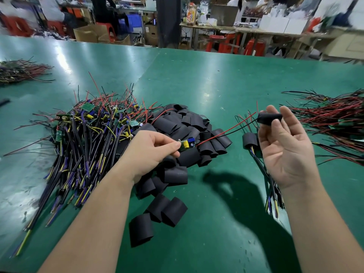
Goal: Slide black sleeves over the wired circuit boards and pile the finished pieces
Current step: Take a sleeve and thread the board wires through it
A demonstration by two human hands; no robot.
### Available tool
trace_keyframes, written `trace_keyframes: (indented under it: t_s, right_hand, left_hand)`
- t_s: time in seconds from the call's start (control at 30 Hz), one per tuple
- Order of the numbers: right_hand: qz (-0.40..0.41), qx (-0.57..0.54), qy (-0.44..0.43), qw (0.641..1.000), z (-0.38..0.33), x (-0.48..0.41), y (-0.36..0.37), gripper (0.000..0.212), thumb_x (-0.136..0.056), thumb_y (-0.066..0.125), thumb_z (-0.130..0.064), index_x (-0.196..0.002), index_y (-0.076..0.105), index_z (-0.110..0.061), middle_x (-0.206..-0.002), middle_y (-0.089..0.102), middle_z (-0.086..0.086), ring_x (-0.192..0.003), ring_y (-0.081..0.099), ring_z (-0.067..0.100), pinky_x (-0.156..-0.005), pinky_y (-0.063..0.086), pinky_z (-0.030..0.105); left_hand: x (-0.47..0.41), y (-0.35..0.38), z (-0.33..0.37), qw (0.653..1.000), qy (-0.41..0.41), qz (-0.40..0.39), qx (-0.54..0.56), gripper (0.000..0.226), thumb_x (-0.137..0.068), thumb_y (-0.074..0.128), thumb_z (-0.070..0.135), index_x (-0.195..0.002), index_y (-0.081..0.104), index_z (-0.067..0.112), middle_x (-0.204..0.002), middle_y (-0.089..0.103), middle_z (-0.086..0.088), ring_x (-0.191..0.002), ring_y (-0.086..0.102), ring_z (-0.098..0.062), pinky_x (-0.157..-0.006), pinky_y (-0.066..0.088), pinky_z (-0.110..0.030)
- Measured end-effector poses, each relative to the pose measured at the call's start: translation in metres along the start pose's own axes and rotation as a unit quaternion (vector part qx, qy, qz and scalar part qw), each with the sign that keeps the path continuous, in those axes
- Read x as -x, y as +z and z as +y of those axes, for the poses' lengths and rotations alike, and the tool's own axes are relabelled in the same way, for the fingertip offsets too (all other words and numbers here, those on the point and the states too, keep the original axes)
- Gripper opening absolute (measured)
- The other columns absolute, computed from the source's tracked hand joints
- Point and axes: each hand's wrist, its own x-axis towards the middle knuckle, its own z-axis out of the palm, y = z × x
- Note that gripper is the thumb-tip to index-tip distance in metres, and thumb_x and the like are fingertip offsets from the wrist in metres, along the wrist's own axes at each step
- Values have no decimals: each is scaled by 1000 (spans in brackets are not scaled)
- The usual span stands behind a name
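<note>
Pinching the circuit board [187, 145] between thumb and forefinger, the left hand [151, 152] holds it above the heap of black sleeves [183, 123]. The board's red and black wires [226, 129] run toward 2 o'clock, to the single sleeve [269, 117] gripped between thumb and fingertips of the right hand [283, 148], palm up. Print on the board is too small to read. Unsleeved wired boards [88, 131] lie heaped at 9 o'clock on the green table [216, 79]; sleeved pieces [249, 140] lie just behind the right hand.

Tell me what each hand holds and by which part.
Left hand pinches the small green circuit board by the end opposite its wires. Right hand pinches the short black tubular sleeve toward the end away from the board.
</note>
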Motion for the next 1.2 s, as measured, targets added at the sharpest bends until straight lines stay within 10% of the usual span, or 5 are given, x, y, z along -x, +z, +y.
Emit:
trace_keyframes:
  t_s: [0.2,1.2]
  right_hand:
    - [-4,-23,7,1000,-3,0,-1,26,-93,46,0,-108,55,-20,-103,72,-2,-94,67,12,-79,51,19]
    - [-60,13,-6,998,2,0,-4,38,-83,51,-3,-117,53,-21,-112,71,-2,-104,66,14,-82,51,22]
  left_hand:
    - [0,-2,-1,1000,-2,-2,0,24,-87,69,23,-70,74,8,-37,45,11,-34,28,-2,-37,24,-10]
    - [3,0,-1,995,-53,-77,-19,18,-85,71,23,-71,74,12,-51,64,6,-33,33,1,-36,27,-8]
